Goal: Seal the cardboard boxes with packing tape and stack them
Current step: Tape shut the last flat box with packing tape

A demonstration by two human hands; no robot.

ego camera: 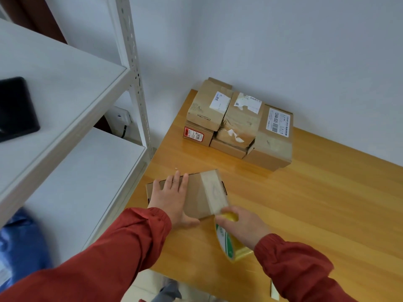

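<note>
A flat cardboard box (196, 194) lies near the front left corner of the wooden table (316, 203). My left hand (172, 199) presses flat on its lid with fingers spread. A strip of clear tape (214, 192) runs across the right part of the lid, down to the roll. My right hand (242, 225) grips the roll of packing tape (229, 245) just off the box's near edge. A stack of several sealed cardboard boxes (237, 125) with shipping labels stands at the table's far corner by the wall.
A white metal shelving unit (72, 118) stands to the left, with a black flat device (16, 107) on its upper shelf. A wall socket (120, 118) sits behind it. Something blue (19, 243) lies low at the left.
</note>
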